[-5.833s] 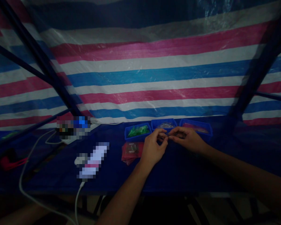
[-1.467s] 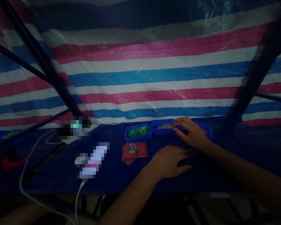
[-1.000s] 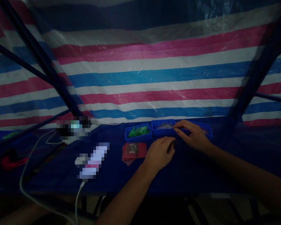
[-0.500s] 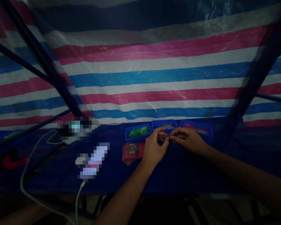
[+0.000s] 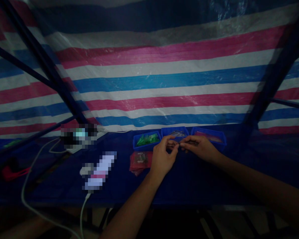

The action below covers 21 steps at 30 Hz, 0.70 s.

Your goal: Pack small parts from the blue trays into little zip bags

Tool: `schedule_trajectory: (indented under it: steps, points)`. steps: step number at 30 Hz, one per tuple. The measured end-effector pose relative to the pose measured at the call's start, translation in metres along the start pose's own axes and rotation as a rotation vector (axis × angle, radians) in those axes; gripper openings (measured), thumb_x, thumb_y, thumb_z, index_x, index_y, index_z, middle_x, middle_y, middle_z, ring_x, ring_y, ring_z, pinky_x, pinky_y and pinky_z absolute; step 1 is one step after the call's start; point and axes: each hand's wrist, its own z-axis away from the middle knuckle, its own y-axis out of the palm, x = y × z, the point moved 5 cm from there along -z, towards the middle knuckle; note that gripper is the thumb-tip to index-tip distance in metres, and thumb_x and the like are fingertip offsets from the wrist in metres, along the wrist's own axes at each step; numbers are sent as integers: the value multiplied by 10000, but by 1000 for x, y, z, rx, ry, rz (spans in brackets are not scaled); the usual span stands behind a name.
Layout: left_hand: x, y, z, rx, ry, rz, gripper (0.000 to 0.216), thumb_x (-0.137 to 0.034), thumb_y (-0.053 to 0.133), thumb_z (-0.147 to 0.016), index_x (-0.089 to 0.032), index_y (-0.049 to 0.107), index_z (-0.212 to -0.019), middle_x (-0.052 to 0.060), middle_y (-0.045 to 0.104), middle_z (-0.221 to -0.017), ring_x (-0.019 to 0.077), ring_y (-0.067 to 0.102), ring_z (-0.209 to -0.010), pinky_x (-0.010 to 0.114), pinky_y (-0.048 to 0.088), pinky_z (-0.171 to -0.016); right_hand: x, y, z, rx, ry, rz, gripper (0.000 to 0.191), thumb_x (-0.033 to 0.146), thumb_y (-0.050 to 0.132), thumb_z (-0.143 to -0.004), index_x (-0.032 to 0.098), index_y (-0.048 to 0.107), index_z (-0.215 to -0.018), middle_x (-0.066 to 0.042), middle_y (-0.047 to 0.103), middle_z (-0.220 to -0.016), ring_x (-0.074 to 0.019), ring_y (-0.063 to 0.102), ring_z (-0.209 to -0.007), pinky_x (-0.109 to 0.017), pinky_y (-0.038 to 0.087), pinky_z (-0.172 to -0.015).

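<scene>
My left hand (image 5: 165, 154) and my right hand (image 5: 199, 146) meet fingertip to fingertip in front of the bins. Both are closed in a pinch, and whatever they grip is too small and dark to name. Just behind them stands a blue bin (image 5: 174, 128) of small clear or metallic pieces. To its left, another blue bin (image 5: 135, 146) holds green pieces (image 5: 147, 139). On the right, a third blue bin (image 5: 223, 143) contains flat reddish-pink items (image 5: 209, 136). Beside my left wrist lies a stack of red plastic packets (image 5: 141, 161), partly covered by the hand.
A blurred-out phone-like object (image 5: 101, 171) with a white cable (image 5: 82, 212) lies left on the blue table (image 5: 189, 189). Behind it are a white power strip (image 5: 76, 147) and pixelated items. Dark metal posts (image 5: 64, 96) and a striped tarp (image 5: 164, 79) stand behind.
My fingertips have shifted very slightly against each other, and the left thumb has moved a little to the left. The bins and packets stay where they were.
</scene>
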Motion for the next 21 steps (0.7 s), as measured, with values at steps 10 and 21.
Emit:
schedule_trajectory:
  steps: [10,21]
  points:
    - [3,-2,-1,-26,-2,-36,267,-217,648,-948,-215,599,-1210,41,740,-1030,175,723,-918,331,586,-864,-2,-4,-2,-28,-35,43,325,495,705,-891,189,735,-996,-52,765,-857,-180,710,-696,-335,586,-692]
    - [-2,-1,2,91,-50,-1,353,-427,448,-1061,-216,712,-1163,52,760,-1059,202,712,-956,324,550,-860,27,-3,7,-31,-441,496,128,304,623,-975,272,730,-1037,-58,744,-987,-233,700,-893,-411,564,-821]
